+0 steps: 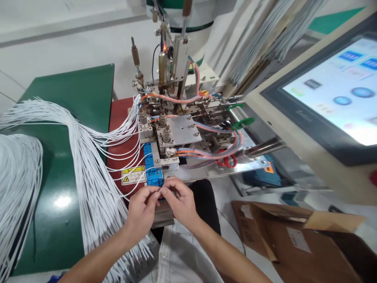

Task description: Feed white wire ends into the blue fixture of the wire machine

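Note:
My left hand (142,209) and my right hand (180,201) meet fingertip to fingertip just in front of a row of blue blocks (154,177) on the machine's near edge. Both are closed in a pinch. A white wire (121,195) from the large bundle (88,173) runs to my left hand's fingers. What lies between the fingertips is too small and covered to make out. Several other white wires curve across the red base (118,153) to the blue blocks and the metal machine (182,129).
Another coil of white wires (20,188) lies on the green table (59,220) at left. A touchscreen (335,90) juts in from the right, above an open cardboard box (294,243). Orange and blue air hoses (206,154) loop beside a green-rimmed spool (240,117).

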`<state>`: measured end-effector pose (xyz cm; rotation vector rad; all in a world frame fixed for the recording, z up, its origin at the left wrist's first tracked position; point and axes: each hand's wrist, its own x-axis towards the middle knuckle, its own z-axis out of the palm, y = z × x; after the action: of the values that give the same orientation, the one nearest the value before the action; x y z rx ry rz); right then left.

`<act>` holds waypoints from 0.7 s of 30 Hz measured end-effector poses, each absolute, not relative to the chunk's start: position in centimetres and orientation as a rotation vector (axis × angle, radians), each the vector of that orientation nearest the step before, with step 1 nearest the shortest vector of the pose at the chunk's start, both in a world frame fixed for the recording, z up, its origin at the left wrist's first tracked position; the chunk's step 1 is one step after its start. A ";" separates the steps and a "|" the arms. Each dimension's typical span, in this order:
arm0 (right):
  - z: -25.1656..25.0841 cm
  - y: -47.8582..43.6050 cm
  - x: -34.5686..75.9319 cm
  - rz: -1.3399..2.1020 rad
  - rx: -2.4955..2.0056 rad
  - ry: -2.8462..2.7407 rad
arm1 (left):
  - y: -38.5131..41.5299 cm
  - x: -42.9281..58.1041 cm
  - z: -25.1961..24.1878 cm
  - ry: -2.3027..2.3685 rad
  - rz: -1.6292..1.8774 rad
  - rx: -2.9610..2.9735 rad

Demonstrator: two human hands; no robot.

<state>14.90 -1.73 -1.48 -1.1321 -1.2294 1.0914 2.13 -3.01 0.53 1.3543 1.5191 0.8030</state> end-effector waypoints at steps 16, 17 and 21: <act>-1.3 -1.7 15.4 1.200 -1.042 -1.160 | -3.3 1.9 0.0 1.462 0.877 1.440; -1.1 -1.5 15.7 1.194 -1.050 -1.203 | -3.3 1.8 0.2 1.473 0.849 1.430; 0.6 -0.7 17.1 1.072 -1.072 -1.652 | -2.9 1.2 1.3 1.506 0.634 1.632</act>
<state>17.13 -0.71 0.64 -1.0722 -1.6516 1.0722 1.16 -2.88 1.29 1.6318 1.5061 0.6336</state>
